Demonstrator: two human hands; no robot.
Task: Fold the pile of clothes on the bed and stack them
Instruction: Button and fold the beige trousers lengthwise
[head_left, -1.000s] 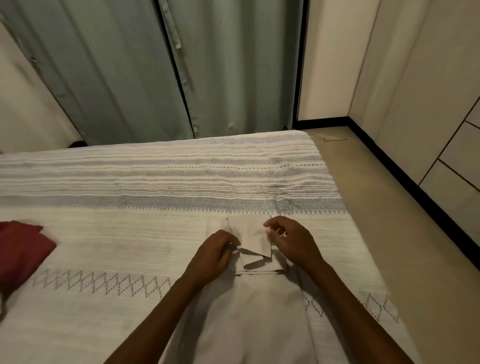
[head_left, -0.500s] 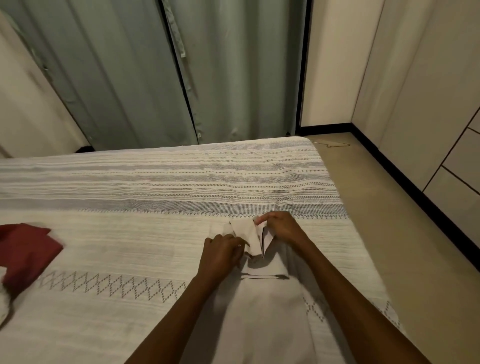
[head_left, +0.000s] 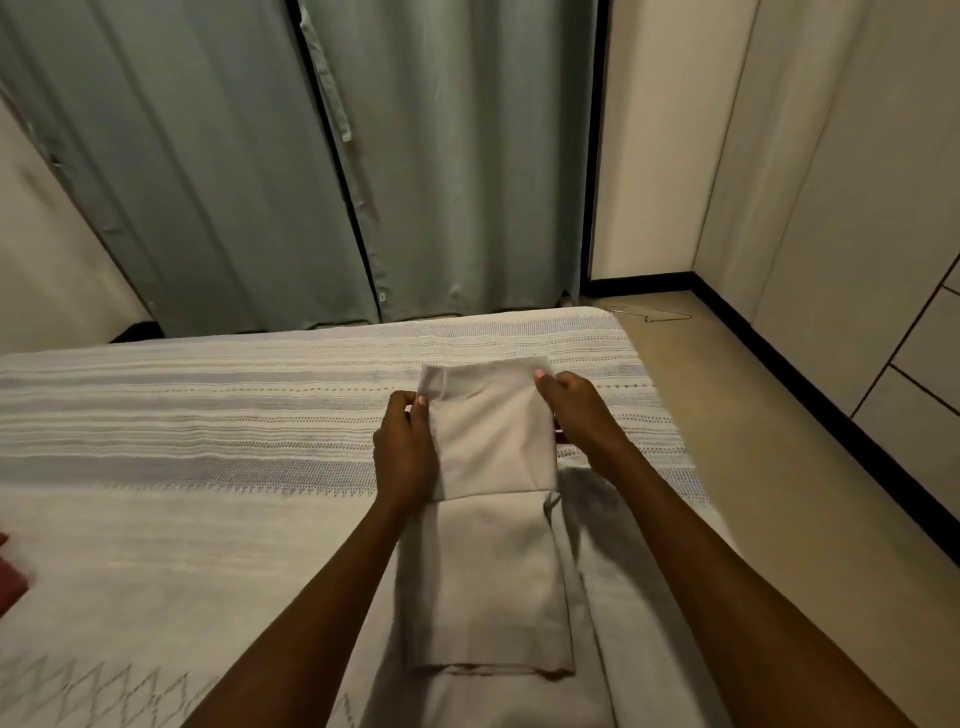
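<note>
Between the left hand (head_left: 402, 449) and right hand (head_left: 576, 410) hangs the beige garment (head_left: 493, 441) — both pinching its edges, mid-fold — next, lay it flat.

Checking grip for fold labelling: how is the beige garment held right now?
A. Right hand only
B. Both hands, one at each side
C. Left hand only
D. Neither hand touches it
B: the left hand and right hand each pinch a side edge of the beige garment.
</note>
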